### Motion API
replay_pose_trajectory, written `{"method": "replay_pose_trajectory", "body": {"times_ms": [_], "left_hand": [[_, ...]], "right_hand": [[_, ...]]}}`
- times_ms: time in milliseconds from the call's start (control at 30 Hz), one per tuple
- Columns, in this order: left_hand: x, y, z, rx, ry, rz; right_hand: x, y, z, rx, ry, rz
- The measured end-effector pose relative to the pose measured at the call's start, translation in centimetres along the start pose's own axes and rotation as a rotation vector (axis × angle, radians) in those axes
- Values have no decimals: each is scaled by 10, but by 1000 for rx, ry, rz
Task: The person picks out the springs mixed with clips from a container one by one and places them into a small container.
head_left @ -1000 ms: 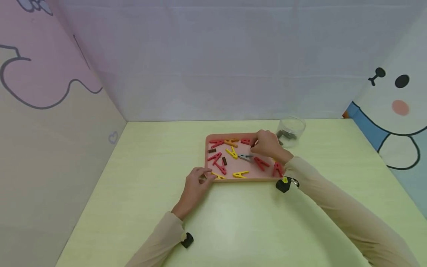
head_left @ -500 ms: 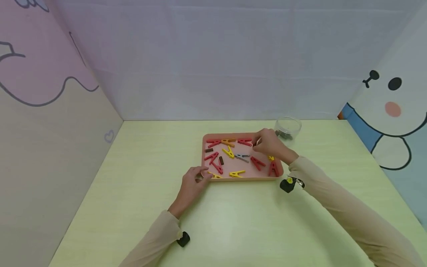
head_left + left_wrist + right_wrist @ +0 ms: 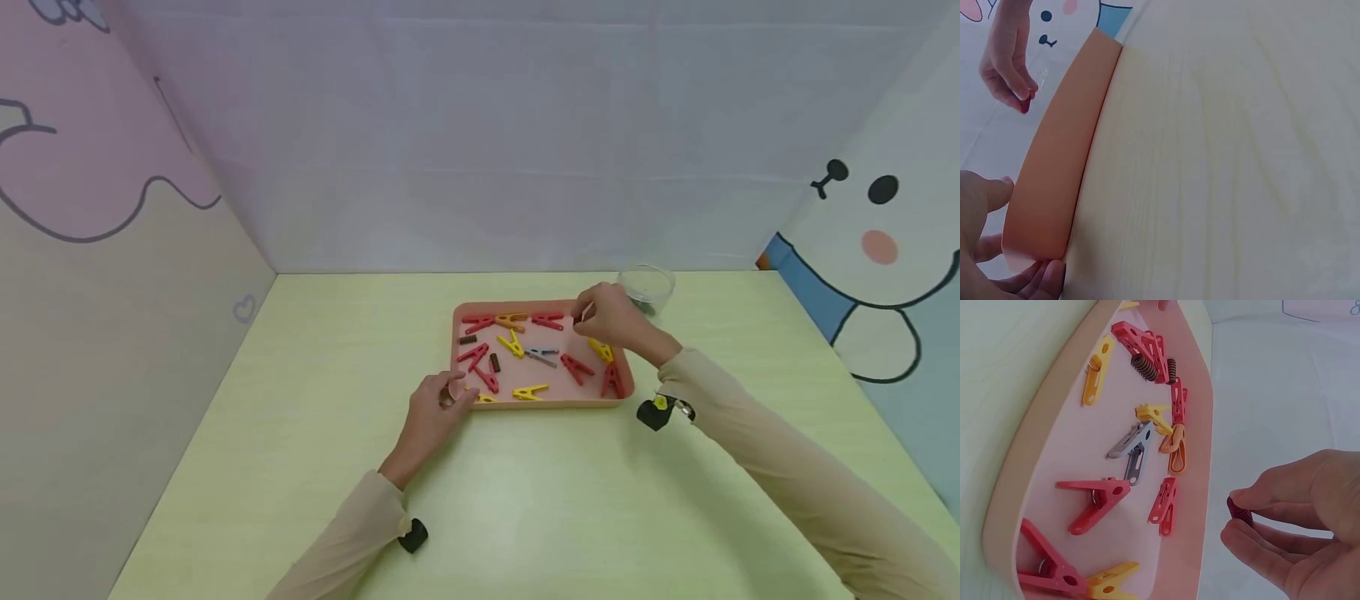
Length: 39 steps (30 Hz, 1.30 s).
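My left hand (image 3: 431, 421) grips the near left corner of a pink tray (image 3: 551, 405), its fingers around the orange-pink tray wall (image 3: 1063, 144) in the left wrist view. Over the tray's far right part, my right hand (image 3: 611, 317) pinches a small dark red ribbed piece (image 3: 1240, 511), like a short coil, between thumb and fingers. Spread across the tray are several plastic clothespins: red clothespins (image 3: 1102, 499), yellow clothespins (image 3: 1097, 369), an orange clothespin (image 3: 1176, 449) and a grey clothespin (image 3: 1134, 450). Two brown ribbed coils (image 3: 1145, 367) lie near its left end.
A clear round container (image 3: 648, 283) with dark pieces in it stands behind the tray's right end, partly hidden by my right hand. The pale wooden table (image 3: 525, 500) meets a plain back wall (image 3: 450, 167) and printed side walls.
My right hand has moved slightly right and back over the tray, pinching the small piece, and uncovered a yellow clothespin. The left hand stays at the tray's corner; the head view has shifted a little.
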State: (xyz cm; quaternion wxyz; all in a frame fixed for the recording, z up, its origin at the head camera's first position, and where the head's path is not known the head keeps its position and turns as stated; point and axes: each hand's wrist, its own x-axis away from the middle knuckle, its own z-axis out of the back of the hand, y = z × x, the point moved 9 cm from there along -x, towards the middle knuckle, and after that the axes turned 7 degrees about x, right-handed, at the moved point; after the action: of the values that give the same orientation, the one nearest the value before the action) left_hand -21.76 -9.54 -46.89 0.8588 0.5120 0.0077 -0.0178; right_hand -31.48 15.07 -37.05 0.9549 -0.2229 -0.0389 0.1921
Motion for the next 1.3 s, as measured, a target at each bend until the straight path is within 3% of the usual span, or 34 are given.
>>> {"method": "replay_pose_trajectory", "body": {"times_ms": [600,1000,1300], "left_hand": [[-2,3,1,6,9,-17],[1,3,1,31,10,-23],[2,5,0,28,14,-51]], "right_hand": [[3,6,16,12,1,-24],[7,7,31,4,26,46],[9,16,36,-6,12,21]]}}
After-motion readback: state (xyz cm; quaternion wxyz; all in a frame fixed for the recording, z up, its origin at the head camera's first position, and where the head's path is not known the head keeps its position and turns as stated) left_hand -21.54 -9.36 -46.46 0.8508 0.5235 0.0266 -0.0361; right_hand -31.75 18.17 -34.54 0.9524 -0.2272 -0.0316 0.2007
